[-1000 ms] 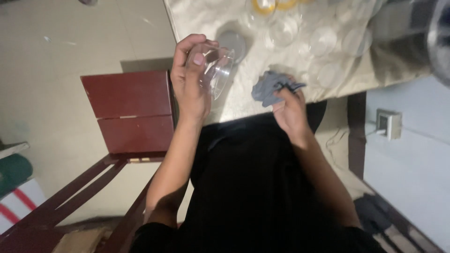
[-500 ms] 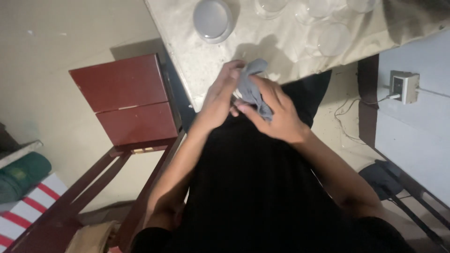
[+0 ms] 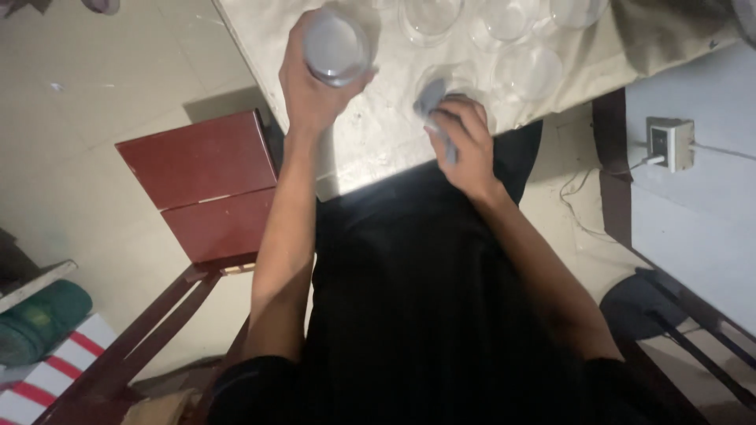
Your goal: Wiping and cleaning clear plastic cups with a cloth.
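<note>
Left hand (image 3: 311,90) now grips a clear glass (image 3: 336,46) over the table (image 3: 370,149), fingers wrapped round its wall; half a second ago both hands worked together at the table edge. Right hand (image 3: 465,145) pinches the grey cloth (image 3: 431,102), which touches a second glass (image 3: 449,79) at 3 o'clock from the first. More glasses (image 3: 528,71) stand at 2 o'clock. Judgement: wiped glass being set aside.

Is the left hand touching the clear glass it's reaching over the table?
Touching. The head view shows the left hand wrapped around the glass, fingers curled on its side.
</note>
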